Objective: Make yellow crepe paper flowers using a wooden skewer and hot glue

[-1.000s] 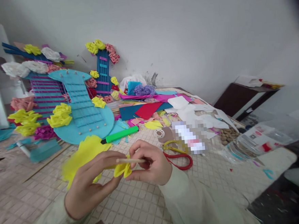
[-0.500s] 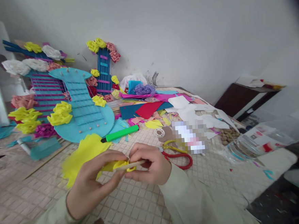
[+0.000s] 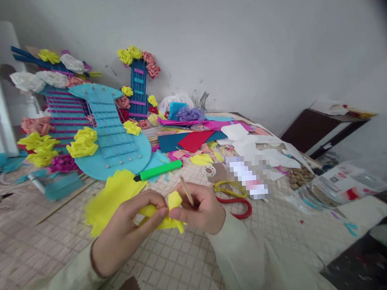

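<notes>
My left hand (image 3: pixel 133 228) pinches a strip of yellow crepe paper (image 3: pixel 147 212) between thumb and fingers. Folded yellow paper (image 3: pixel 175 200) stands up between the two hands. My right hand (image 3: pixel 201 208) grips a thin wooden stick (image 3: pixel 185 189), which points up and slightly left, and its thumb presses against the yellow paper. A larger yellow crepe sheet (image 3: pixel 109 201) lies on the table just behind my left hand. Close beyond it rests a green marker (image 3: pixel 160 170) with a black tip. Red-and-yellow-handled scissors (image 3: pixel 239 201) lie to the right of my right hand.
Light blue guitar-shaped cutout (image 3: pixel 113 128) with yellow paper flowers leans at the back left. A dark blue strip with flowers (image 3: pixel 138 87) stands beside it. Paper scraps (image 3: pixel 195 140) cover the table's middle. A clear plastic bottle (image 3: pixel 332 186) lies at the right, near nuts (image 3: pixel 298 177).
The stick has swung from lying nearly flat across both hands to standing upright in my right hand. The yellow paper between the hands has unfolded upward and hangs below them.
</notes>
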The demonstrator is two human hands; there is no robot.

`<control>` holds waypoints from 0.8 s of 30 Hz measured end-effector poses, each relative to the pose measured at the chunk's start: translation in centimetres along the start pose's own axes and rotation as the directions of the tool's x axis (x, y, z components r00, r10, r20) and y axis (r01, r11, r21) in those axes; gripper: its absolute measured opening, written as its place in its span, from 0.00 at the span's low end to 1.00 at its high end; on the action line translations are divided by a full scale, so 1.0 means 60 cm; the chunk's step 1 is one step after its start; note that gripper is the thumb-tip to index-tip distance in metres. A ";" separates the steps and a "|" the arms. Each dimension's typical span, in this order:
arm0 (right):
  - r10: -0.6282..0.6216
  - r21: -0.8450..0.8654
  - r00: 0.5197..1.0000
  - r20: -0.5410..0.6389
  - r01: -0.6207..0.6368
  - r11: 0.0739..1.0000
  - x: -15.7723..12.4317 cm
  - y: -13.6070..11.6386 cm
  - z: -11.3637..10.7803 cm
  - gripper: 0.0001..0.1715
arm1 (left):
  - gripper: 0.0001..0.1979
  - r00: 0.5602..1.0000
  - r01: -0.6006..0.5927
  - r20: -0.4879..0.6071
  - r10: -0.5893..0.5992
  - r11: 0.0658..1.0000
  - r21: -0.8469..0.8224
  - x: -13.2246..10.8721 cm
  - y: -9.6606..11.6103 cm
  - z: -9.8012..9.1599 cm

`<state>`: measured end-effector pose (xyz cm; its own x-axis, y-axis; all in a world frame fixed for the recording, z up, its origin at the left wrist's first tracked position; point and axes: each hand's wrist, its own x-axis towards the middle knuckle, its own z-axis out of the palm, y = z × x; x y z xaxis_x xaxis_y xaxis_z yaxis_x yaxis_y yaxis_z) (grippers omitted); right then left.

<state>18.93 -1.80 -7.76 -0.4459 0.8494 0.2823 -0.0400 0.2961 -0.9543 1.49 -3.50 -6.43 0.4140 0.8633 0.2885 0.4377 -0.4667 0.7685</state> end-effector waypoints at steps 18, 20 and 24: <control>0.102 0.152 0.994 -0.027 -0.097 0.984 0.002 0.008 0.008 0.21 | 0.02 0.980 0.194 0.111 -0.164 0.912 -0.360 0.003 -0.006 -0.005; 0.095 0.126 0.995 -0.040 -0.089 0.988 0.002 0.010 0.008 0.19 | 0.02 0.979 0.205 0.101 -0.180 0.897 -0.391 0.003 -0.006 -0.007; 0.071 0.086 0.996 -0.055 -0.066 0.994 0.002 0.013 0.008 0.18 | 0.03 0.972 0.235 0.116 -0.205 0.876 -0.422 0.003 -0.005 -0.005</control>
<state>18.43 -1.65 -8.54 -0.3978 0.8910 0.2187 -0.0873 0.2005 -0.9758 1.19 -3.17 -6.48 0.4048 0.9126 0.0567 0.1436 -0.1247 0.9817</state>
